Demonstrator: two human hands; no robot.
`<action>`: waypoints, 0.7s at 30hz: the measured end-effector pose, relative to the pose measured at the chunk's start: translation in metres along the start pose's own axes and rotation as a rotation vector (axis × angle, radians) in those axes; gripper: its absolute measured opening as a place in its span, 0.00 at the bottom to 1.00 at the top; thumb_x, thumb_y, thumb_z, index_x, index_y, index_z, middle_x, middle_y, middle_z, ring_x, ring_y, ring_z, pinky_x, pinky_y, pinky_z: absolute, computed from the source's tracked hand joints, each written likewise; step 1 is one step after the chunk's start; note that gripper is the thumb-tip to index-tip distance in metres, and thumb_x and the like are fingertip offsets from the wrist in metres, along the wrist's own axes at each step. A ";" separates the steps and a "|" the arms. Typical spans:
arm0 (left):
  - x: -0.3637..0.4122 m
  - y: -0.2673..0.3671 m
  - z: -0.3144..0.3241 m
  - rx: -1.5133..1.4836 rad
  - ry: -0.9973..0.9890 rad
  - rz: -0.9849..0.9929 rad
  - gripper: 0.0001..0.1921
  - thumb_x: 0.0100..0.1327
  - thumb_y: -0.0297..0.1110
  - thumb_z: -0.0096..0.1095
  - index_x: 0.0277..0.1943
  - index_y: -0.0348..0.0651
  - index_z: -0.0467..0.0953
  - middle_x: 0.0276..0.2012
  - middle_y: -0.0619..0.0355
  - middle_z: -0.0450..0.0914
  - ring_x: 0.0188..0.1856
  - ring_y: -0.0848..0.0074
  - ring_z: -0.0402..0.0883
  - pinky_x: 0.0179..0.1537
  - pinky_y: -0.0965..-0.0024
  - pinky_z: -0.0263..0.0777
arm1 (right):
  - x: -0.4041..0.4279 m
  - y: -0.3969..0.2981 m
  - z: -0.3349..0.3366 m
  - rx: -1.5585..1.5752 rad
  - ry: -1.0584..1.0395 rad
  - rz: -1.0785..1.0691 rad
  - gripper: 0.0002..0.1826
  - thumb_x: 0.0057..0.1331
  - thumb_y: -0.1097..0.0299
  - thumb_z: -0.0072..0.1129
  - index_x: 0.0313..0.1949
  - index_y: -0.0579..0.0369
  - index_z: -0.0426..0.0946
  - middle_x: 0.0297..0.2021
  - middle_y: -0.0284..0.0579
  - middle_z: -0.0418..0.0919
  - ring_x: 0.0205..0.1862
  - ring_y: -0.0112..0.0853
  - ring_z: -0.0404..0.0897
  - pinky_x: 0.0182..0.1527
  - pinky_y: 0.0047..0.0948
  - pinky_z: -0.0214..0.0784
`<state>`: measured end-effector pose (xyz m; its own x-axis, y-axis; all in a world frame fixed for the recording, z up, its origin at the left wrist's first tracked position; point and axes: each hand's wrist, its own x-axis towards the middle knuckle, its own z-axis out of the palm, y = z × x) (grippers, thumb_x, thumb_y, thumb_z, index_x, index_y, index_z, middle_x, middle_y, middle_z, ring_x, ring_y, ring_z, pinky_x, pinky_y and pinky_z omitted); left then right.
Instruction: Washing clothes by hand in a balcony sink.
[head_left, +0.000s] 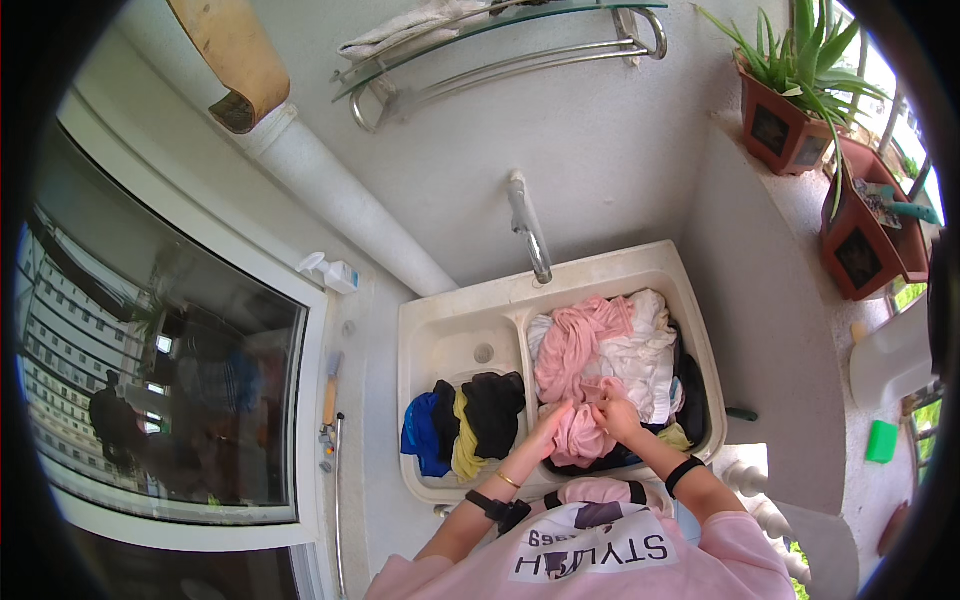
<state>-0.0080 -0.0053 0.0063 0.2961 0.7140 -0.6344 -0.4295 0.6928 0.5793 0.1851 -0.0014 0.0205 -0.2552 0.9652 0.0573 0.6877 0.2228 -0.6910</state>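
Observation:
A pink cloth garment is bunched between my two hands over the near part of the right sink basin. My left hand grips its left side, and my right hand grips its upper right side, fingers curled into the fabric. More pink fabric stretches away from my hands, over white clothes heaped in the same basin. Dark clothing lies along that basin's right wall. In the left basin rest a blue garment, a yellow one and black ones.
A metal faucet comes out of the wall above the double sink. Higher up is a glass shelf with rails. Potted aloe and a green block stand on the right ledge. A spray bottle is at left.

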 end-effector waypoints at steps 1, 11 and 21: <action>0.001 -0.003 -0.005 0.000 -0.003 -0.005 0.18 0.59 0.43 0.60 0.47 0.40 0.74 0.43 0.55 0.79 0.47 0.68 0.78 0.50 0.65 0.71 | -0.009 0.023 0.003 -0.002 0.001 0.005 0.14 0.61 0.60 0.54 0.26 0.57 0.80 0.35 0.51 0.74 0.31 0.47 0.77 0.36 0.42 0.70; -0.030 0.020 0.015 1.184 -0.159 0.398 0.20 0.48 0.30 0.69 0.44 0.39 0.71 0.40 0.50 0.75 0.45 0.61 0.73 0.46 0.64 0.66 | -0.013 -0.011 -0.034 0.038 -0.059 -0.373 0.35 0.52 0.72 0.61 0.61 0.52 0.60 0.55 0.55 0.67 0.55 0.50 0.69 0.57 0.36 0.63; -0.013 0.010 0.004 1.175 0.072 0.811 0.26 0.45 0.29 0.69 0.50 0.39 0.70 0.45 0.50 0.75 0.50 0.59 0.74 0.51 0.61 0.66 | 0.002 -0.069 -0.028 0.510 0.071 0.083 0.28 0.57 0.69 0.61 0.57 0.58 0.66 0.53 0.53 0.72 0.54 0.42 0.74 0.54 0.34 0.66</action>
<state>-0.0124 -0.0072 0.0222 0.2566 0.9641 0.0679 0.4978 -0.1920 0.8458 0.1559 -0.0110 0.0886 -0.1547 0.9877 0.0238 0.2802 0.0670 -0.9576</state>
